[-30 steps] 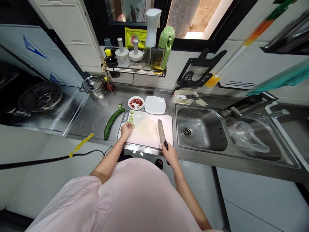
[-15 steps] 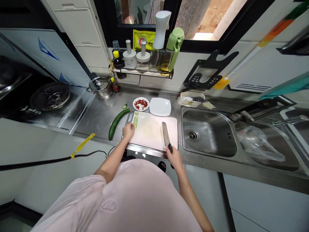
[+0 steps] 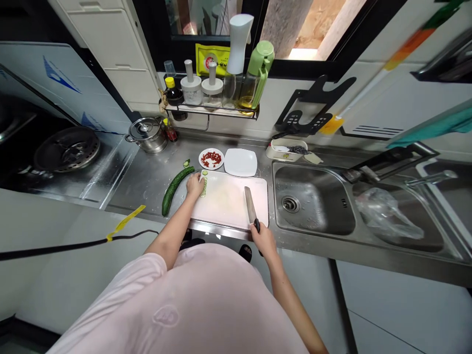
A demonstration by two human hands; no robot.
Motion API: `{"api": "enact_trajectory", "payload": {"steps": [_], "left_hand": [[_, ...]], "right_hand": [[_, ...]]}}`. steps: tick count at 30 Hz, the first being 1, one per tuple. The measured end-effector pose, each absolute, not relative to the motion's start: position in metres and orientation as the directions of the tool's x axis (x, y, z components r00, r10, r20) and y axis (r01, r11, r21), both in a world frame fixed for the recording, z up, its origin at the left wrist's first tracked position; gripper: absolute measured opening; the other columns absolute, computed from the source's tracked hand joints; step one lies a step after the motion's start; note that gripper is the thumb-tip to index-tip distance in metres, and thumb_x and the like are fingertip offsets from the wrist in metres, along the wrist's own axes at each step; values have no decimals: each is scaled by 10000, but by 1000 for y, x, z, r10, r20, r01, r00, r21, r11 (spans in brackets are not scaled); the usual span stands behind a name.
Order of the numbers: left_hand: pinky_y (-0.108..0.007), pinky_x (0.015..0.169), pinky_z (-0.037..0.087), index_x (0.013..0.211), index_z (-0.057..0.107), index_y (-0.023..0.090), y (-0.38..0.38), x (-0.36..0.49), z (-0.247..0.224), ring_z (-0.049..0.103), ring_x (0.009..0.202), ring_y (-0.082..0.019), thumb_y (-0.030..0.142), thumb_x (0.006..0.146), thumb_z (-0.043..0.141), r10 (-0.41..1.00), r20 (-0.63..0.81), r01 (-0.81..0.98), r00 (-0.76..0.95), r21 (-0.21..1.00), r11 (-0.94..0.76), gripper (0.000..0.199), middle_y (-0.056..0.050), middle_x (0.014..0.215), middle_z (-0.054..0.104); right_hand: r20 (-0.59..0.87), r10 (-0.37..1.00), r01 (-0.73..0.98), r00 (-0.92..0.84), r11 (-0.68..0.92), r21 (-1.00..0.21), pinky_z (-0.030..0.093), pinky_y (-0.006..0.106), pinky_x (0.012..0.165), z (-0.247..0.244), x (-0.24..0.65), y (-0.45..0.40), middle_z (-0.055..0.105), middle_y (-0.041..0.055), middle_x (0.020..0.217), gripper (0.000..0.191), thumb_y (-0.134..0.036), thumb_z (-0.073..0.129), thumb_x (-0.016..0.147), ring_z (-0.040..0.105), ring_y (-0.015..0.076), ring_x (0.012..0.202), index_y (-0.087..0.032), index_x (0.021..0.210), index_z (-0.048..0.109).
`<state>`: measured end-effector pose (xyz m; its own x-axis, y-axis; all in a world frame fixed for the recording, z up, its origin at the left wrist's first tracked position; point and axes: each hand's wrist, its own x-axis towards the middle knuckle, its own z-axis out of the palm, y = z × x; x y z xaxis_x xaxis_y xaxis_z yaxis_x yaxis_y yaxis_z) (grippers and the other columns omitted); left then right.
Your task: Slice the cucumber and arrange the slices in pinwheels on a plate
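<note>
My left hand [image 3: 194,186] rests curled at the left end of the white cutting board [image 3: 230,204], its fingers against a tight row of thin cucumber slices [image 3: 203,186]. One loose slice lies just above that row. My right hand [image 3: 263,241] grips the black handle of a steel kitchen knife [image 3: 250,205] at the board's near right, with the blade lying on the board. A dark green cucumber [image 3: 172,191] lies on the steel counter left of the board, close to my left hand.
Behind the board are a small plate of chopped red chili [image 3: 211,159] and a square white plate [image 3: 240,162]. A steel sink [image 3: 309,199] lies right, a plastic bag [image 3: 387,214] in its second basin. A steel pot [image 3: 147,135] stands back left.
My left hand has moved up the board to the cucumber slices, which now sit in a tighter row. The knife stays in my right hand, and the view has shifted slightly.
</note>
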<state>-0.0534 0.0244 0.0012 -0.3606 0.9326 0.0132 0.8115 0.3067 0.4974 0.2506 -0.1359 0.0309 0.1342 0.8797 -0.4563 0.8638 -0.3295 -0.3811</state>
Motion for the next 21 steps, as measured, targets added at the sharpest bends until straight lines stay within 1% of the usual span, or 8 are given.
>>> {"api": "enact_trajectory", "payload": {"steps": [7, 12, 16, 18, 21], "left_hand": [[-369, 865, 405, 1152, 616, 202, 53, -49, 2, 569, 1018, -281, 332, 840, 527, 942, -38, 868, -333, 378, 322, 349, -156, 1107, 590], [-384, 879, 399, 1065, 650, 198, 62, -46, 3, 564, 1032, -289, 317, 832, 539, 953, -39, 899, -300, 322, 296, 285, -154, 1094, 589], [-362, 856, 407, 1019, 636, 206, 67, -46, 5, 577, 1008, -273, 292, 803, 576, 947, -51, 876, -318, 366, 314, 240, -139, 1076, 610], [-343, 832, 412, 996, 626, 218, 69, -45, 6, 592, 971, -255, 272, 793, 584, 940, -64, 845, -337, 421, 331, 215, -113, 1020, 639], [-298, 779, 420, 947, 624, 230, 71, -42, 7, 610, 879, -206, 247, 774, 593, 927, -92, 767, -362, 536, 353, 177, -51, 902, 673]], "right_hand": [[-463, 876, 883, 134, -318, -346, 376, 264, 650, 34, 248, -137, 675, 125, 949, 445, -481, 314, 932, 633, 239, 880, -163, 1061, 597], [-472, 870, 885, 142, -325, -334, 388, 269, 672, 35, 246, -136, 676, 126, 947, 425, -460, 318, 937, 633, 239, 888, -165, 1077, 591], [-479, 865, 883, 148, -334, -329, 392, 265, 688, 37, 246, -135, 675, 127, 960, 412, -446, 336, 936, 631, 230, 902, -162, 1089, 593], [-480, 864, 882, 150, -336, -330, 392, 263, 689, 37, 247, -134, 675, 126, 959, 409, -442, 341, 935, 631, 226, 899, -160, 1087, 595], [-479, 865, 880, 147, -336, -336, 388, 260, 679, 37, 248, -134, 676, 121, 944, 408, -444, 341, 934, 631, 223, 886, -161, 1075, 598]]}}
